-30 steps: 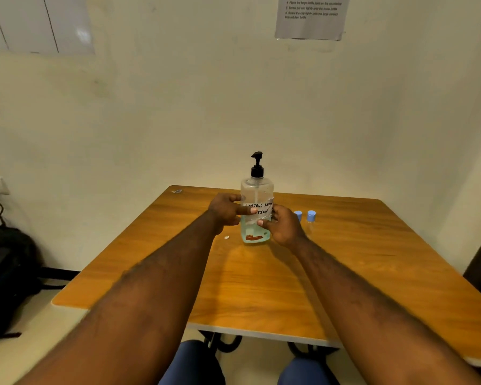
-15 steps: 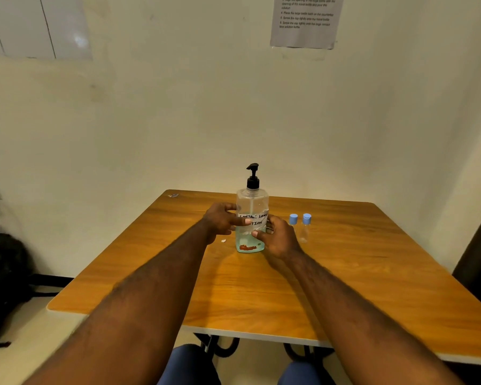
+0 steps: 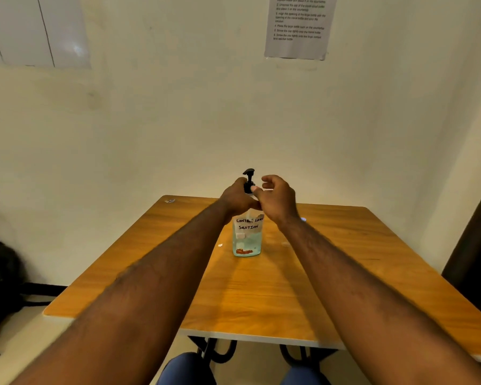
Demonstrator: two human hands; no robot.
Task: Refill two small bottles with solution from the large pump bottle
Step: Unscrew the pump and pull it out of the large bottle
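The large clear pump bottle [image 3: 247, 240], with a handwritten "contact lens solution" label and a little bluish liquid, stands upright mid-table. Its black pump head [image 3: 248, 172] sticks up between my hands. My left hand [image 3: 235, 198] wraps the bottle's shoulder, thumb up beside the pump neck. My right hand [image 3: 279, 201] is at the top right, with fingertips pinching the black collar and the other fingers curled loosely above. My right wrist hides the small bottles; only a sliver of blue cap [image 3: 303, 219] shows.
The wooden table [image 3: 261, 295] sits against a cream wall, its front edge near my knees. A tiny white scrap [image 3: 220, 245] lies left of the bottle. A black bag [image 3: 0, 279] rests on the floor at left. A printed sheet [image 3: 299, 26] hangs on the wall.
Both hands climbed from the bottle's labelled body to its shoulder and pump collar. The bottle sits closer to me, and my right wrist now covers the two blue-capped small bottles.
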